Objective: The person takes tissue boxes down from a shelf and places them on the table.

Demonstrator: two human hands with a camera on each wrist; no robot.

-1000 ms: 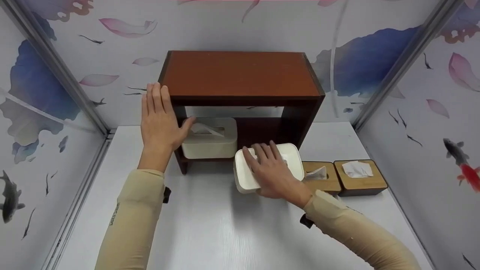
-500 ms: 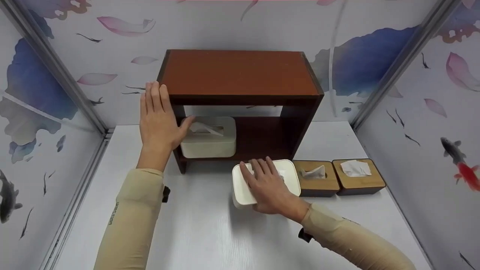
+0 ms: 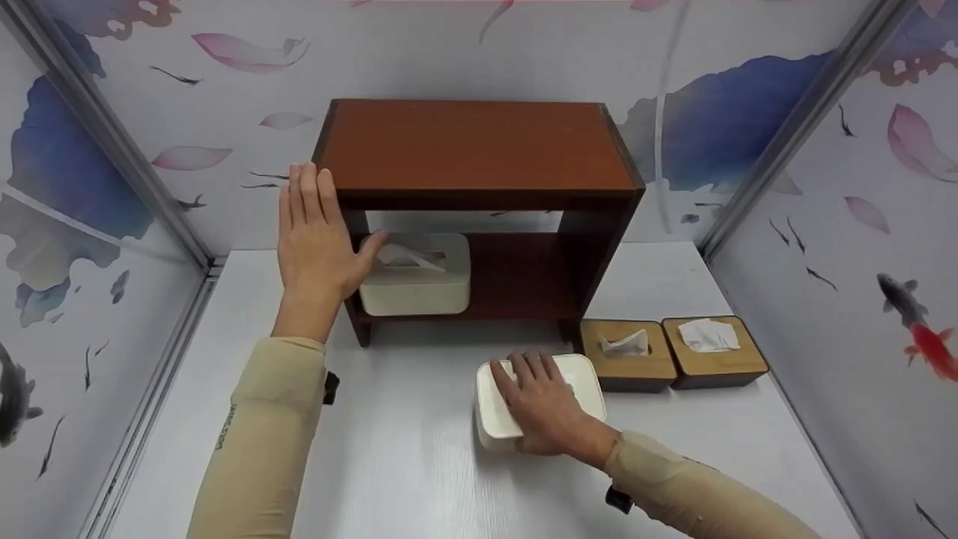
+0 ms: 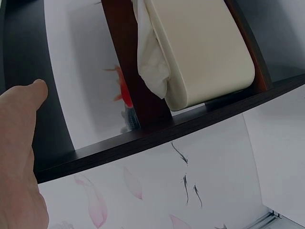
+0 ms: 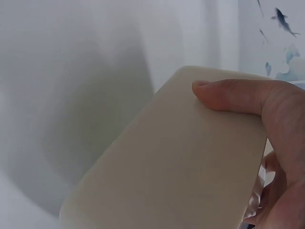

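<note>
My right hand [image 3: 550, 408] grips a white tissue box [image 3: 494, 415] from above, fingers across its top and thumb on the near side wall. In the right wrist view that box [image 5: 162, 162] looks slanted over the white surface, with a shadow beside it; whether its base touches is unclear. Straight-fingered, my left hand [image 3: 314, 247] rests along the left side of a brown wooden shelf [image 3: 479, 146]. A second white tissue box [image 3: 415, 296] stands in the left part of the shelf; its tissue [image 4: 152, 67] sticks out in the left wrist view.
Two tissue boxes with wooden lids stand side by side right of the shelf: the nearer one [image 3: 625, 367] and the outer one [image 3: 711, 363]. White printed panels enclose the white table [image 3: 404, 449] at the back and both sides.
My right hand has drawn the white tissue box away from the shelf front, toward me over the table. My left hand stays against the shelf side.
</note>
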